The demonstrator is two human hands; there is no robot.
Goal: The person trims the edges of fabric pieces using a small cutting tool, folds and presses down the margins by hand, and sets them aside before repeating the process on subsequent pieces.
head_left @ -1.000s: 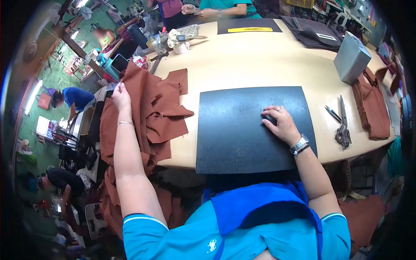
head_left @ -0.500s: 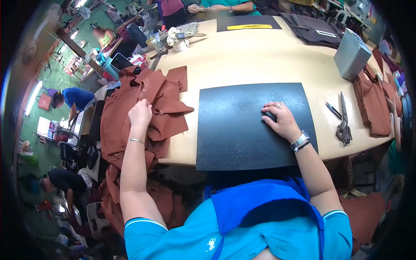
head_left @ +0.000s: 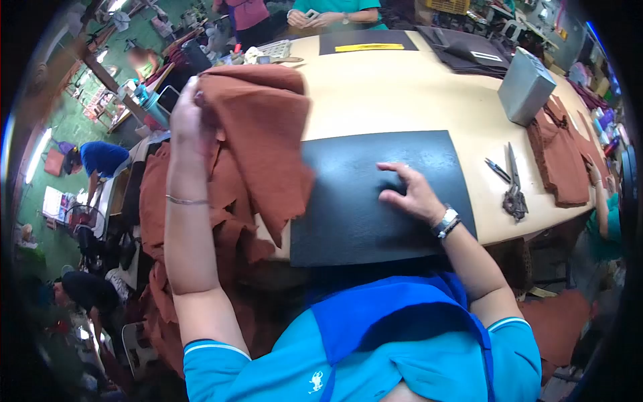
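Note:
My left hand (head_left: 189, 110) is closed on a rust-brown piece of cloth (head_left: 264, 127), raised at the left of the table. The cloth hangs in a fold, its pointed lower end over the left edge of a black mat (head_left: 375, 234). Most of my left fingers are hidden or blurred. More rust-brown cloth (head_left: 161, 194) lies heaped below my left forearm. My right hand (head_left: 412, 194) is over the mat, thumb and fingers spread. A dark patch shows beneath it; I cannot tell whether it is an object or shadow.
Scissors (head_left: 514, 187) and a small pointed tool (head_left: 497, 170) lie right of the mat on the cream table (head_left: 375, 87). Beyond them are a grey metal block (head_left: 527, 87) and stacked rust-brown pieces (head_left: 559, 161). A yellow strip (head_left: 368, 47) lies at the back, near a co-worker's hands (head_left: 311, 20).
My left hand has lifted a piece of cloth off the heap, up and away from me. My right hand has opened from around a small dark object and shifted slightly left. The view has shifted a little.

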